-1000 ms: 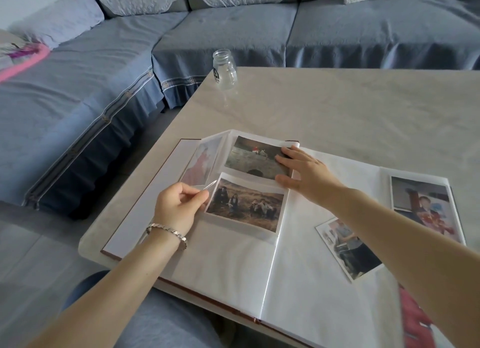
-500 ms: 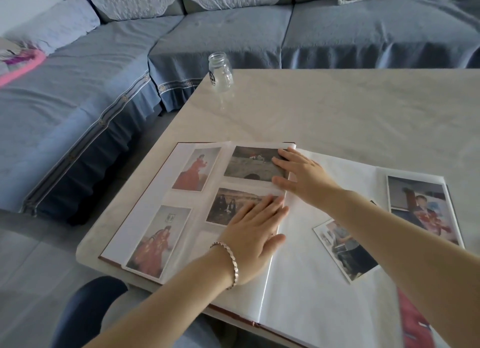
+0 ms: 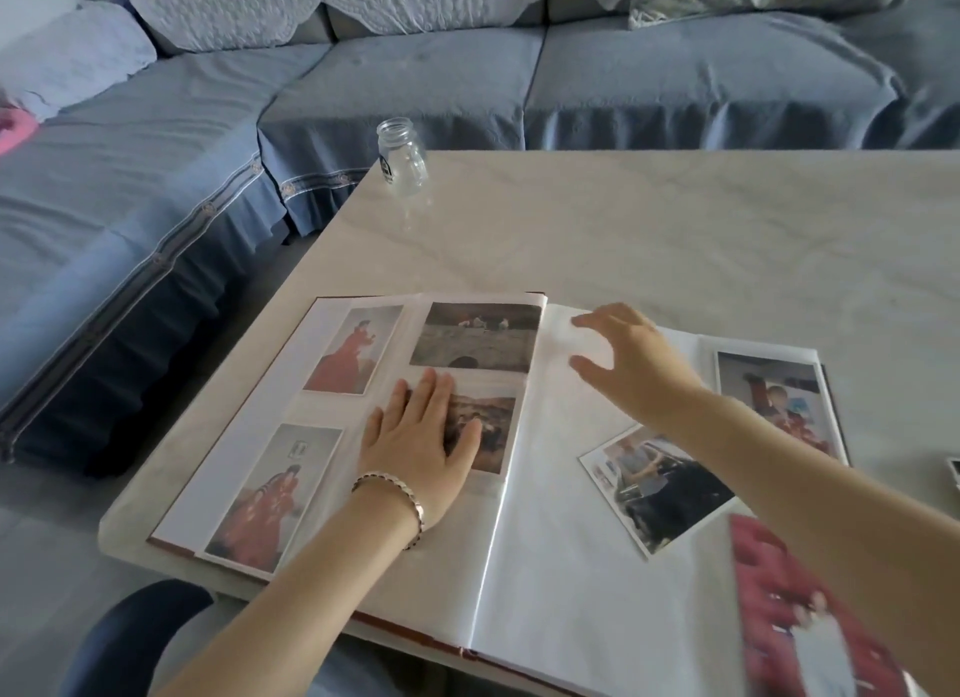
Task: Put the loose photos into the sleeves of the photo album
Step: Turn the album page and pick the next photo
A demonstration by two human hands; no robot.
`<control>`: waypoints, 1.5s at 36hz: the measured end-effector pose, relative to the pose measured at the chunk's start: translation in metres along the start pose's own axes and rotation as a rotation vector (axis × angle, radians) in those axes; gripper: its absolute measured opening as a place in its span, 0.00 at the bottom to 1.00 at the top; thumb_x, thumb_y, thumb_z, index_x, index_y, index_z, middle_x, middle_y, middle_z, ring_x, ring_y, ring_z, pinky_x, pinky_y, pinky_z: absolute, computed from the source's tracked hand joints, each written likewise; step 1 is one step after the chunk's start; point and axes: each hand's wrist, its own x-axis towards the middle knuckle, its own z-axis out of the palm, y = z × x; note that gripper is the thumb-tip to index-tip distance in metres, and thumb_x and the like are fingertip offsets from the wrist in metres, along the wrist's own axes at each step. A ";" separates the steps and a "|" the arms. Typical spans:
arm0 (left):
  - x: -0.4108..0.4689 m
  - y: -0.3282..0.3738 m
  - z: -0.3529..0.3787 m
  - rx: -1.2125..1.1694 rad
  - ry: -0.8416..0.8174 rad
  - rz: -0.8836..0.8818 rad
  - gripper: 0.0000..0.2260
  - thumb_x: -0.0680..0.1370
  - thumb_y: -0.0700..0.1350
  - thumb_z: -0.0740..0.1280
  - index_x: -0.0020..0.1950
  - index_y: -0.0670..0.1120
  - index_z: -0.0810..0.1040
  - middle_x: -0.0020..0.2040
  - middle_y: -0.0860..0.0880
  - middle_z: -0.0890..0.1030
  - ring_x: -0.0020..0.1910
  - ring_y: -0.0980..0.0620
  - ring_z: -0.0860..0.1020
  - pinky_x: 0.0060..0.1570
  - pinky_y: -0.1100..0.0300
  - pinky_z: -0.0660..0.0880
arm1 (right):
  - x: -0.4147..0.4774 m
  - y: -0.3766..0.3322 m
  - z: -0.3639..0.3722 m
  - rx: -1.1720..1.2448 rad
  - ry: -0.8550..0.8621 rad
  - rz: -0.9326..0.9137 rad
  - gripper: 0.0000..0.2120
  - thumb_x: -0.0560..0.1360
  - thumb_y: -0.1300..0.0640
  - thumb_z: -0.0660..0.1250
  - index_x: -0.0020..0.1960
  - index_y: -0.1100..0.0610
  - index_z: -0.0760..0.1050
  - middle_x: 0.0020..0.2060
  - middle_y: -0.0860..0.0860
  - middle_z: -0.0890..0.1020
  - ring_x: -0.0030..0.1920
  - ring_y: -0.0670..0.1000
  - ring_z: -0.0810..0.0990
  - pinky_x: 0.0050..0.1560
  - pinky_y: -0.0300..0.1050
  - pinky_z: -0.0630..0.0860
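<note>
The left hand (image 3: 421, 447) presses flat on the album's (image 3: 545, 566) left page. The right hand (image 3: 623, 363) hovers spread, empty, over its right page, where a photo (image 3: 660, 483) lies loose. Best pinch a corner, then slide it in squarely.

Own arms and hands, as found.
My left hand (image 3: 415, 436) and right hand (image 3: 628, 363) are bare, and both forearms are bare to the frame edge. Bracelet (image 3: 397, 493) on my left wrist: silver-coloured, narrow, single strand of small close-set links. Blue-grey cloth (image 3: 353, 670) covers my lap; garment type cannot be told.
</note>
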 end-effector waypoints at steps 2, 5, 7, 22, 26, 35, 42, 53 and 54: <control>0.002 0.002 0.001 0.009 0.061 -0.006 0.26 0.81 0.58 0.46 0.77 0.51 0.49 0.78 0.51 0.47 0.76 0.49 0.46 0.74 0.52 0.46 | -0.015 0.016 -0.016 -0.035 0.019 0.144 0.25 0.75 0.48 0.67 0.69 0.54 0.68 0.62 0.54 0.71 0.62 0.54 0.70 0.62 0.47 0.68; 0.003 0.007 0.004 -0.172 0.280 0.101 0.18 0.77 0.49 0.55 0.61 0.43 0.76 0.64 0.42 0.73 0.63 0.40 0.71 0.62 0.45 0.70 | -0.039 0.036 -0.036 -0.112 -0.077 0.381 0.33 0.71 0.42 0.68 0.70 0.55 0.63 0.62 0.56 0.71 0.61 0.57 0.70 0.58 0.49 0.70; 0.001 0.013 0.006 -0.243 0.409 0.213 0.12 0.72 0.43 0.61 0.48 0.41 0.81 0.56 0.41 0.78 0.51 0.39 0.78 0.51 0.45 0.77 | -0.055 0.048 -0.042 -0.208 -0.132 0.453 0.37 0.69 0.37 0.68 0.69 0.56 0.63 0.61 0.58 0.71 0.62 0.59 0.69 0.56 0.49 0.69; -0.026 0.048 -0.005 -0.483 0.344 0.381 0.08 0.75 0.39 0.64 0.48 0.43 0.82 0.43 0.58 0.79 0.47 0.64 0.76 0.45 0.74 0.72 | -0.093 0.061 -0.040 0.064 -0.126 0.398 0.07 0.72 0.54 0.71 0.40 0.54 0.75 0.31 0.47 0.75 0.31 0.46 0.71 0.28 0.31 0.65; -0.035 0.056 -0.013 -0.826 0.225 0.140 0.14 0.76 0.42 0.68 0.60 0.48 0.74 0.49 0.57 0.80 0.48 0.64 0.79 0.45 0.75 0.72 | -0.094 0.059 -0.053 0.702 0.020 0.513 0.09 0.75 0.60 0.67 0.37 0.57 0.80 0.30 0.49 0.80 0.32 0.46 0.78 0.29 0.30 0.73; -0.041 0.064 -0.026 -1.347 -0.041 -0.140 0.29 0.66 0.54 0.76 0.63 0.48 0.72 0.53 0.46 0.81 0.52 0.47 0.81 0.52 0.44 0.78 | -0.097 -0.015 -0.046 1.063 0.233 0.359 0.09 0.75 0.58 0.66 0.38 0.53 0.82 0.35 0.51 0.85 0.38 0.46 0.83 0.40 0.37 0.80; -0.043 0.029 -0.024 -1.071 0.415 -0.120 0.16 0.75 0.37 0.66 0.60 0.50 0.71 0.55 0.52 0.77 0.51 0.55 0.77 0.45 0.59 0.78 | -0.090 -0.054 -0.014 0.939 -0.001 0.288 0.14 0.79 0.56 0.58 0.38 0.50 0.77 0.30 0.43 0.82 0.36 0.43 0.82 0.34 0.33 0.77; -0.058 -0.103 -0.038 -0.678 0.601 -0.165 0.28 0.77 0.33 0.63 0.74 0.48 0.60 0.69 0.55 0.65 0.67 0.51 0.68 0.64 0.54 0.69 | -0.034 -0.062 0.034 -0.037 -0.160 -0.128 0.23 0.79 0.48 0.57 0.73 0.48 0.60 0.75 0.48 0.57 0.75 0.48 0.51 0.73 0.43 0.49; -0.061 -0.111 -0.039 -0.644 0.621 -0.180 0.28 0.77 0.33 0.63 0.74 0.47 0.60 0.69 0.55 0.65 0.67 0.52 0.68 0.65 0.51 0.67 | -0.029 -0.063 0.037 -0.074 -0.186 -0.112 0.23 0.79 0.47 0.56 0.74 0.47 0.59 0.76 0.48 0.55 0.75 0.47 0.49 0.73 0.43 0.48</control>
